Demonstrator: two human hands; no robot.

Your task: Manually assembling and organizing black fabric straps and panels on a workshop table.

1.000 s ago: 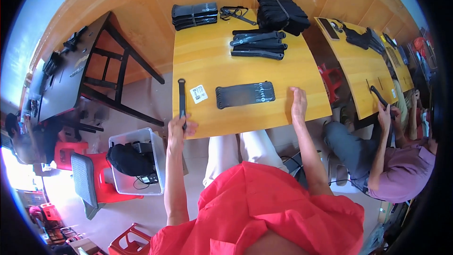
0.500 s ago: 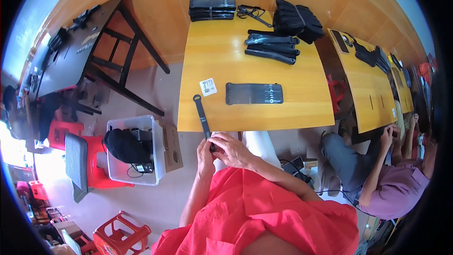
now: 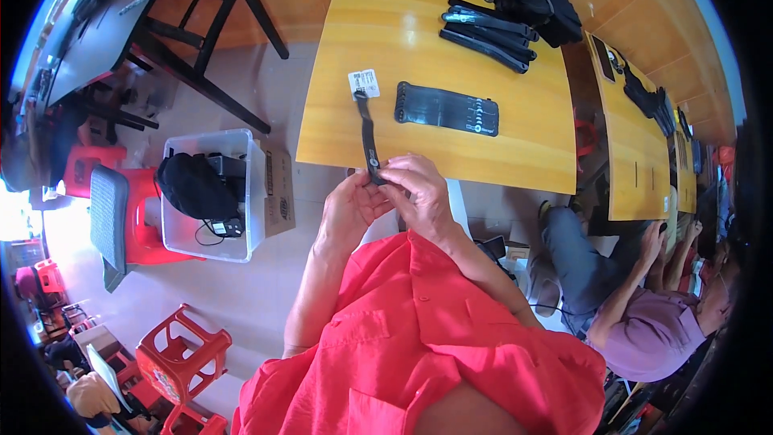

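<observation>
A black strap (image 3: 367, 133) with a buckle loop at its far end reaches from the table's near edge toward a white label card (image 3: 364, 84). Its near end is pinched between the thumb and fingers of my right hand (image 3: 420, 193). Close beside that end, my left hand (image 3: 348, 208) is palm up, its fingers loosely spread and partly under my right hand. To the right of the strap, a flat row of black straps (image 3: 447, 108) with a shiny surface and pale print lies on the yellow table (image 3: 338, 133).
Bundled black straps (image 3: 489, 35) and a larger tied black bundle (image 3: 539, 2) lie at the table's far side. At left stand a clear plastic bin (image 3: 211, 246), a cardboard box (image 3: 279, 193) and red stools (image 3: 181, 354). A person in purple (image 3: 652, 330) sits at right.
The view has tilted and shifted, so the table sits higher. The strap's far end now overlaps the label card. My left hand has loosened and turned palm up; the right still grips the strap.
</observation>
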